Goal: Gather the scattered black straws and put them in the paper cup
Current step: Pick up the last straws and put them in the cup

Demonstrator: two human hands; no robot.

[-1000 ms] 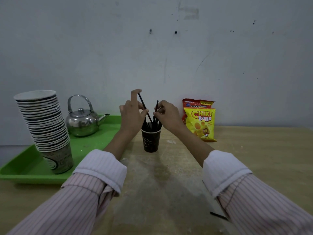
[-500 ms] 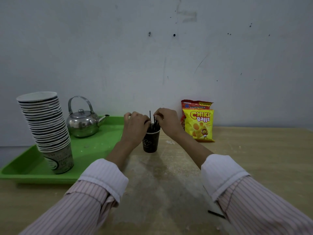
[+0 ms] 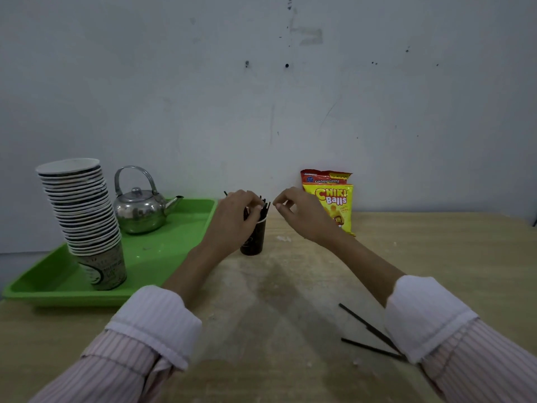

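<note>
A tall leaning stack of paper cups (image 3: 81, 216) stands at the near-left of the green tray (image 3: 162, 257), far to the left of the black paper cup (image 3: 254, 238), and a steel kettle (image 3: 139, 210) sits on the same tray between that stack and the cup. The left hand (image 3: 236, 215) is curled over the cup's left side and rim, its fingers closed around the bundle of black straws (image 3: 263, 207) standing in the cup; half a second ago it covered the rim in much the same way. Just right of the cup, the right hand (image 3: 300, 213) has come off the straws and now hovers apart from them, thumb and forefinger pinched narrowly together with nothing visible between them. Behind that hand, further right of the cup, a yellow snack bag (image 3: 338, 207) leans at the wall with a red bag (image 3: 325, 176) behind it. Well nearer the camera and to the right of the cup, two loose straws (image 3: 369, 338) lie on the wooden table (image 3: 436, 251), partly hidden by the right sleeve (image 3: 427, 315); earlier only one short end showed there.
</note>
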